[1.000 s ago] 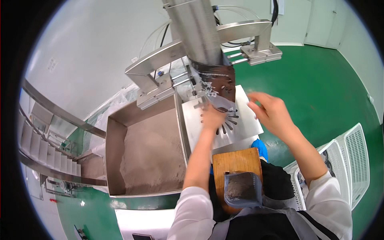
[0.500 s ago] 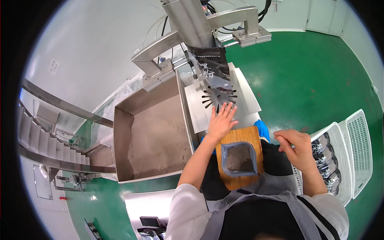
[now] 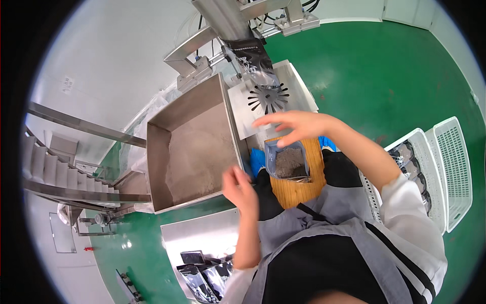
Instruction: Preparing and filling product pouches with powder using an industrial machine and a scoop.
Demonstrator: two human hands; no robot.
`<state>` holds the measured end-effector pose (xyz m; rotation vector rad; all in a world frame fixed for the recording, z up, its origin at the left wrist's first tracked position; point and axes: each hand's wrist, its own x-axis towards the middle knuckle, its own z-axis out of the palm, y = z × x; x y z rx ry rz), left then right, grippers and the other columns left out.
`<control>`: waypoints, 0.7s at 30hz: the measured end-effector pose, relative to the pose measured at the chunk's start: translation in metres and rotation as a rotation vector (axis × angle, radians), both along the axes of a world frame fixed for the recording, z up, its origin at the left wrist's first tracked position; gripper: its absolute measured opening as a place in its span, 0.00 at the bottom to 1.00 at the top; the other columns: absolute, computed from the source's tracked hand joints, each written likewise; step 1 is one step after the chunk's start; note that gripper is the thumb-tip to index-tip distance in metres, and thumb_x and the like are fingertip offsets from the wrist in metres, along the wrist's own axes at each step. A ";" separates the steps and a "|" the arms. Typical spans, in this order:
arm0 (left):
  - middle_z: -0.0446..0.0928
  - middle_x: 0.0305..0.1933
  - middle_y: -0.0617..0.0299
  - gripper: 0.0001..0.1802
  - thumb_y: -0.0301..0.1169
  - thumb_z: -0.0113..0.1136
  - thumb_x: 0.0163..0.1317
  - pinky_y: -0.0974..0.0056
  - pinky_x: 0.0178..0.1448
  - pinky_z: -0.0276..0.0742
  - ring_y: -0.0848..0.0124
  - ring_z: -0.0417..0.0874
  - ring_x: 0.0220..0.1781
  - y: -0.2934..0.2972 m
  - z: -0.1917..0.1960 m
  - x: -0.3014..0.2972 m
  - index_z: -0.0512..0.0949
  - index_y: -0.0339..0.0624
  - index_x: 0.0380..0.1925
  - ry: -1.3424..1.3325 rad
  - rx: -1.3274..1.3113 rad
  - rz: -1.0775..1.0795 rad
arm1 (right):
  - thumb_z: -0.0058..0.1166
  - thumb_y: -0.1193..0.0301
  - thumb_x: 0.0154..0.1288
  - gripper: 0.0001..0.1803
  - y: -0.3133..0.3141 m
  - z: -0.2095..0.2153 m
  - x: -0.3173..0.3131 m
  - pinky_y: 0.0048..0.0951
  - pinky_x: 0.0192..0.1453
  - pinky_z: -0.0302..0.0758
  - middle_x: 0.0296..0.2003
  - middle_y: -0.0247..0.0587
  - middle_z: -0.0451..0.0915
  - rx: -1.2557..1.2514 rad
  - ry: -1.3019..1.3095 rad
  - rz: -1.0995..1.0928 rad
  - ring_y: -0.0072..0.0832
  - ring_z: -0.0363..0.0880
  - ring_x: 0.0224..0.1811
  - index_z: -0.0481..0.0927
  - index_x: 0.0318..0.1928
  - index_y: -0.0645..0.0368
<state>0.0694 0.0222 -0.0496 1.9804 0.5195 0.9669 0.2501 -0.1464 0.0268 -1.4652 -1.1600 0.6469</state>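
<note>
Squarish open blue-grey plastic pouch (image 3: pixel 271 161) of brownish-grey powder (image 3: pixel 289 162) looks floppy, kinda heavy; I'd grab opposite sides. Right hand (image 3: pixel 308 125): fingers wide, empty. Left hand (image 3: pixel 241 193): blurry, can't tell.

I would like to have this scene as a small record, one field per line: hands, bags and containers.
Left hand: blurred, fingers partly curled; no object visible in it
Right hand: open, near the open bag; contact unclear
Open bag: holds powder, stands on wooden board
Metal bin: left of the board, brownish powder inside
Dark bag: at lower end of metal tube
White basket: person's right, dark packages inside
Metal table: lower left, black-and-silver packets on it
</note>
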 end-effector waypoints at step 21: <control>0.74 0.42 0.51 0.08 0.27 0.51 0.64 0.61 0.46 0.72 0.58 0.77 0.40 -0.096 -0.039 -0.028 0.77 0.34 0.36 -0.007 0.125 -0.108 | 0.53 0.76 0.61 0.14 -0.047 -0.081 -0.040 0.22 0.47 0.72 0.44 0.36 0.80 0.227 0.739 -0.350 0.20 0.77 0.43 0.77 0.48 0.64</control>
